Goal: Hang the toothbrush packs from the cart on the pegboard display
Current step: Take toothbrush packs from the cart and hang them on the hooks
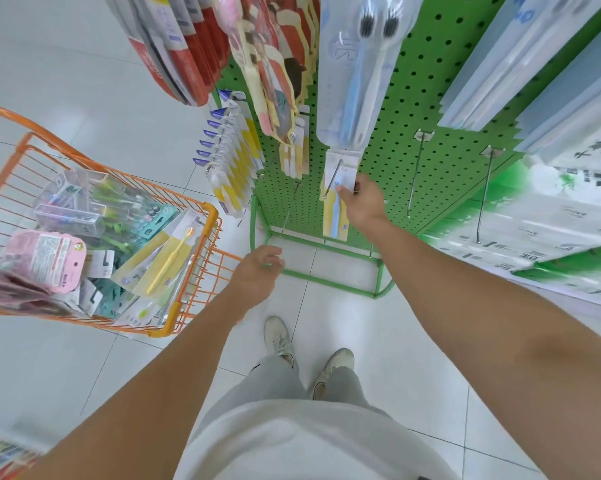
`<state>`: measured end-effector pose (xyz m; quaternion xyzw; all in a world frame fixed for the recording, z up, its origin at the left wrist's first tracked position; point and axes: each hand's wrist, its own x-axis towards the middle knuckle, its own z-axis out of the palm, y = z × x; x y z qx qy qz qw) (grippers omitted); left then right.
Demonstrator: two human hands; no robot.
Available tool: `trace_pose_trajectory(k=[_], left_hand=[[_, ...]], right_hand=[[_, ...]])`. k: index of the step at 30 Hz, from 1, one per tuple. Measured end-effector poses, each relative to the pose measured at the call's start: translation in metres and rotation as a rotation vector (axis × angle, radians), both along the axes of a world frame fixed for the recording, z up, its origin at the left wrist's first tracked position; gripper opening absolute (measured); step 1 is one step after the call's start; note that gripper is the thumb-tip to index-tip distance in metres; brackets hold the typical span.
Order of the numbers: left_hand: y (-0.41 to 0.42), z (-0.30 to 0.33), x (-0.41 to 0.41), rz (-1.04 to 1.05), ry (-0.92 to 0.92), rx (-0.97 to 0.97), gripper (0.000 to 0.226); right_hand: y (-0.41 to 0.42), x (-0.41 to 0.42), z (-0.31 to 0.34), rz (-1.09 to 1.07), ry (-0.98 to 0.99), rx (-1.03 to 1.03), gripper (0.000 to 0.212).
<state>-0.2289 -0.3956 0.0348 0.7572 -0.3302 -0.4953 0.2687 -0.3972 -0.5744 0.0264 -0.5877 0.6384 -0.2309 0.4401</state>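
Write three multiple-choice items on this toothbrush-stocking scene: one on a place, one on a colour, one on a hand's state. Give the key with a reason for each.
1. Where does the cart stand relative to the person?
A. To their left
B. To their right
C. Behind the pegboard

2. What colour is the pegboard?
A. Orange
B. Green
C. White

3. What is the right hand doing?
A. Hanging loose and holding nothing
B. Gripping the cart's rim
C. Pinching a yellow-and-blue toothbrush pack at a peg

Key:
1. A: the orange wire cart, full of packs, sits at the left beside the left hand.
2. B: the perforated panel and its floor frame are bright green.
3. C: thumb and fingers close on the pack's top edge where the metal peg passes through; the left hand holds nothing.
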Motion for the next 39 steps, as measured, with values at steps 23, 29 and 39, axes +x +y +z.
trace_pose_trajectory(k=[23, 29, 39], left_hand=[[0.128, -0.036, 0.227, 0.284, -0.379, 0.073, 0.04], [0.1, -0.074, 0.272, -0.132, -0.479, 0.058, 0.051], [0.061, -0.119, 0.266, -0.336, -0.661, 0.251, 0.021]], right_hand=[[0.185, 0.238, -0.019, 0.705, 0.053, 0.134, 0.024], [0.157, 0.313, -0.043, 0.766, 0.424, 0.084, 0.041], [0.15, 0.299, -0.063, 0.551, 0.383, 0.101, 0.027]])
